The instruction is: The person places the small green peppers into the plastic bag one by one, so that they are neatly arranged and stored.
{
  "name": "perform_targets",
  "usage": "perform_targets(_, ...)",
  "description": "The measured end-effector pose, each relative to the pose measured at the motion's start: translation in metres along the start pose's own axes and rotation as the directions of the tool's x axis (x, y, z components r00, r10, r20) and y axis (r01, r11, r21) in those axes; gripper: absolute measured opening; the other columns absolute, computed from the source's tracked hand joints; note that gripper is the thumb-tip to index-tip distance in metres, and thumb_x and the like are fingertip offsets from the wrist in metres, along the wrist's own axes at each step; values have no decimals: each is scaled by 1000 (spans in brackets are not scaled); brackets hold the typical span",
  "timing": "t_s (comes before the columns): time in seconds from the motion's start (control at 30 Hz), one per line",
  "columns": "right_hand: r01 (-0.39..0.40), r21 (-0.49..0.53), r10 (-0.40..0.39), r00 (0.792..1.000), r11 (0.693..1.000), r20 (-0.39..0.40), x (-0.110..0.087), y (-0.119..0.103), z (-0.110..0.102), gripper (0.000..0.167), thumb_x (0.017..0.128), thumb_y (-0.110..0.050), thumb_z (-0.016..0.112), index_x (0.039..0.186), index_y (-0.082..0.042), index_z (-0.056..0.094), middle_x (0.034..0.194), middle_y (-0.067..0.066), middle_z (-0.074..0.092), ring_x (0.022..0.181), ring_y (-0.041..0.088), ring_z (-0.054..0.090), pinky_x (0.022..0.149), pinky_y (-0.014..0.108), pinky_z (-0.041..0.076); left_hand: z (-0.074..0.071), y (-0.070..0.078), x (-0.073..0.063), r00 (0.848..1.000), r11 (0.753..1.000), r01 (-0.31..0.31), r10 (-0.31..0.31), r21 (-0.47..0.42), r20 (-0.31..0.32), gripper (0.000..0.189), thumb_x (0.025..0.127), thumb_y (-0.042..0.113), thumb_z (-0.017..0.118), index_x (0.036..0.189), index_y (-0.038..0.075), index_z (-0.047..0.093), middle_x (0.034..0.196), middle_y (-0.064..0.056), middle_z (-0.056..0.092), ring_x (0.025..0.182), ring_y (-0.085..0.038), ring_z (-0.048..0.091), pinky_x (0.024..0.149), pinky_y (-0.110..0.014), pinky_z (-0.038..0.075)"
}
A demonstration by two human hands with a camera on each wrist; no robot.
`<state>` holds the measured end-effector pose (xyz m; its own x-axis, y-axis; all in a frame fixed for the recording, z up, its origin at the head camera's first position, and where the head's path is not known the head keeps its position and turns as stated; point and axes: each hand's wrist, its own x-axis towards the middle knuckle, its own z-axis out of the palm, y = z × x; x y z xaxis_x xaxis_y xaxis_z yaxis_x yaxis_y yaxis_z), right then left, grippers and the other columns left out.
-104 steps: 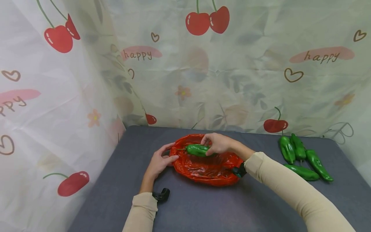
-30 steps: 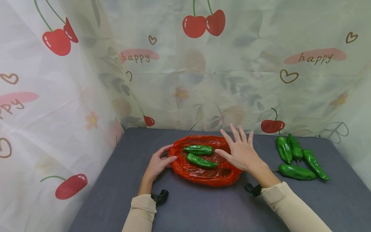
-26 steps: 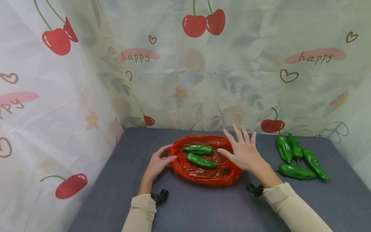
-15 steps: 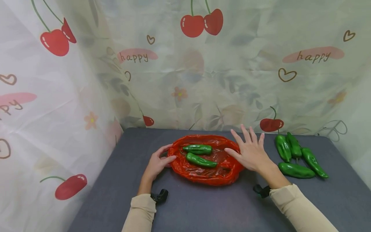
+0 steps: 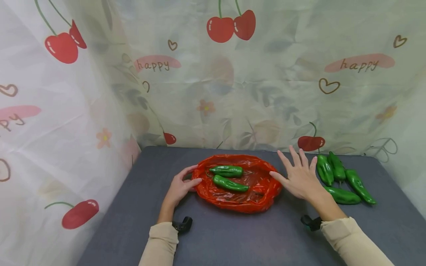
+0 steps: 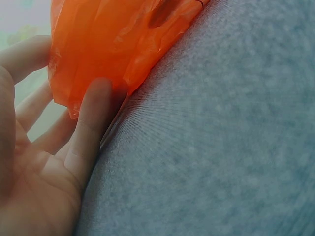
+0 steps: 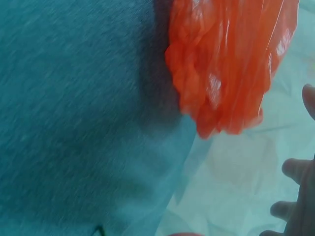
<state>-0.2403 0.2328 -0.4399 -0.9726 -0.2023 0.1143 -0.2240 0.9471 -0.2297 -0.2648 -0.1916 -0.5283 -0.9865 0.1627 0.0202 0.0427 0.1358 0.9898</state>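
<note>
Two green peppers (image 5: pixel 230 183) lie in the open red bag (image 5: pixel 237 207) at the frame's centre, apparently done, while four more peppers (image 5: pixel 337 168) on the surface (image 5: pixel 239 240) at middle right look left to handle. The left hand's grip (image 5: pixel 179 189) pinches the bag's left rim; the right hand's grip (image 5: pixel 302 180), fingers spread and holding nothing, hangs between bag and loose peppers.

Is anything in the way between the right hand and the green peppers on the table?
Nothing I can see. The four loose peppers lie to the right of the right hand, which holds nothing. The red bag is left of the hand, so not between.
</note>
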Motion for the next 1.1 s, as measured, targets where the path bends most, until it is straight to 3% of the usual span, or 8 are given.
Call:
perform_targets(0.73,-104,77,110,991,992,-79,-39,65,12,98,94,-69,55,165,-17,12,167,32,5,150,60,3,109,86,-2,0,0,-1,1000,1000,16,-16,0,6,58,91,31,79,144,27,57,150,-9,52,87,-14,73,73,-30,63)
perform_targets(0.97,-159,109,166,984,981,-59,-51,85,20,105,91,-70,60,165,-14,11,166,34,0,148,63,1,110,85,-3,1,1,0,1000,1000,8,-8,4,12,59,91,30,78,145,27,56,151,-10,52,86,-13,73,73,-30,63)
perform_targets(1.1,-144,127,153,986,981,-69,-55,91,18,114,84,-67,72,165,-13,12,164,36,3,147,65,3,109,86,-1,1,2,-1,1000,1000,14,-14,-1,-1,57,91,30,79,144,28,57,149,-8,53,86,-14,74,72,-30,63)
